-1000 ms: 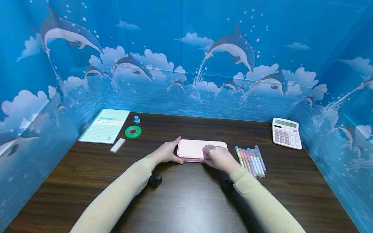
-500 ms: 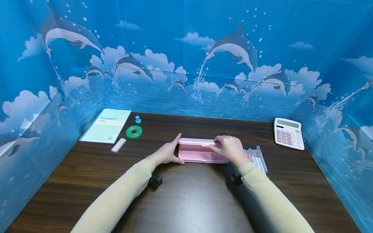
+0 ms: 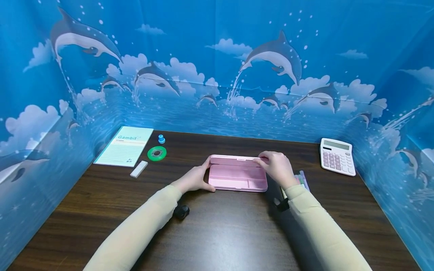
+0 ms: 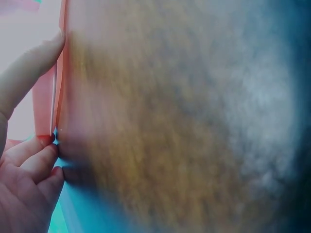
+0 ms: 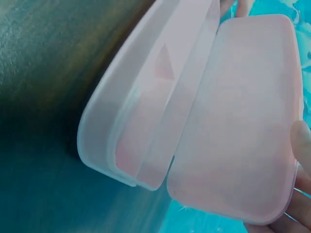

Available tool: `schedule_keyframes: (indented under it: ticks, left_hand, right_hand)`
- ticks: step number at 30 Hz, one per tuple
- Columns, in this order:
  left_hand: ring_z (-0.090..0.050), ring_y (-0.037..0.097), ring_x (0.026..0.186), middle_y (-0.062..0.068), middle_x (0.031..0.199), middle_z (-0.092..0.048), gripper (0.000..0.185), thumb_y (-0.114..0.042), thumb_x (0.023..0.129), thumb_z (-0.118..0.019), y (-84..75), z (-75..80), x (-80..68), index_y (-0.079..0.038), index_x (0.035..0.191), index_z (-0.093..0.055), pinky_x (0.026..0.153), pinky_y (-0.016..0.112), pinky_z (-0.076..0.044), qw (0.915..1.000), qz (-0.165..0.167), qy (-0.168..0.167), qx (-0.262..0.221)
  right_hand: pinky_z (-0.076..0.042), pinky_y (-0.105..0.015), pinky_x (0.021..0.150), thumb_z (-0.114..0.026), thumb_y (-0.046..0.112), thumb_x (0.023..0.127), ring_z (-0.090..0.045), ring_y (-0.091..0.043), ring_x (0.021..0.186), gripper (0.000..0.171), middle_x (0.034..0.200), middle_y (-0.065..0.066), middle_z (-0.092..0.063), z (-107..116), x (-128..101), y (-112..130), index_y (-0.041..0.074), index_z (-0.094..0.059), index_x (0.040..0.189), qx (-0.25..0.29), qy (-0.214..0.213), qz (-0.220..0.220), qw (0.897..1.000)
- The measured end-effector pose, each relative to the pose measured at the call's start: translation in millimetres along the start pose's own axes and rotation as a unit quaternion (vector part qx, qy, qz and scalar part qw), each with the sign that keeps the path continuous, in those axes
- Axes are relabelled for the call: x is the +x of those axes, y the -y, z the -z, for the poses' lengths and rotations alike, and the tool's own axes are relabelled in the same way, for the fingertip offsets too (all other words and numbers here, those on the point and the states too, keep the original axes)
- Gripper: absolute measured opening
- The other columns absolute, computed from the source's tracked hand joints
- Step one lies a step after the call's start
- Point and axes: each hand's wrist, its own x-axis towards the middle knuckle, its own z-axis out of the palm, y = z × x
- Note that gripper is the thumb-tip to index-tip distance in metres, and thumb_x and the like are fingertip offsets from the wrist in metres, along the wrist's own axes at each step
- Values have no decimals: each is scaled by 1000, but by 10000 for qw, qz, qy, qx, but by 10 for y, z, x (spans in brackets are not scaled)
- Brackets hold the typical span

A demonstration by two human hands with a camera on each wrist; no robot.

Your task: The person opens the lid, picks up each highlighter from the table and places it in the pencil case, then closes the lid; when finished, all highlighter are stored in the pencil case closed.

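A pink pencil case lies on the dark wooden table with its hinged lid raised at the back. Inside, a small divider sets off the right end, and no pens show in it. My left hand grips the case's left end, thumb at the front corner and fingers behind. In the left wrist view the thumb presses along the pink edge. My right hand pinches the lid near its right end. The right wrist view shows the lid's inner face, with the thumb on its rim and fingers behind.
Several coloured markers lie right of the case, partly hidden by the right wrist. A calculator is at the far right. To the left are a notebook, a green tape roll, a white bar and a small blue object.
The lid has gone from closed to swung up and back, showing the pink inside. My right hand has moved up and right with it; the left hand stays at the case's left end.
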Motion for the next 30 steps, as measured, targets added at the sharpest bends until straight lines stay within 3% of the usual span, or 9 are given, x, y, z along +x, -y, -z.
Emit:
schedule_keyframes:
  ticks: [7,15,21,30]
  left_hand:
    - [-46,29,129,15,148,-40,124,-44,67,-84,-18,10,-12,-4,153,-3,106,41,-36,10000,29,-25,88]
    - [-48,29,127,16,145,-42,122,-43,68,-84,-15,25,-48,-2,152,-6,104,41,-38,9998,-55,-64,162]
    - [-47,30,128,17,146,-40,120,-43,69,-83,-1,12,-66,-4,153,-6,104,41,-38,9999,41,-38,155]
    - [-50,29,125,16,144,-44,118,-44,70,-82,16,-15,-48,-7,153,-7,102,41,-40,9997,18,-41,249]
  right_hand:
    - [-54,-44,78,-69,12,87,-67,-28,83,20,96,-17,-71,13,55,-130,0,-72,103,641,-92,-496,9967]
    - [-55,-42,73,-65,11,90,-69,-29,84,21,97,-19,-71,-46,103,-192,-2,-71,105,975,-401,-834,9909]
    - [-52,-38,64,-61,7,92,-64,-26,72,24,95,-21,-71,-137,167,-210,-3,-69,112,785,-523,-852,9919]
    - [-36,-29,50,-52,4,90,-39,-16,49,44,70,-15,-59,-183,213,-224,-4,-52,133,485,266,-1047,9930]
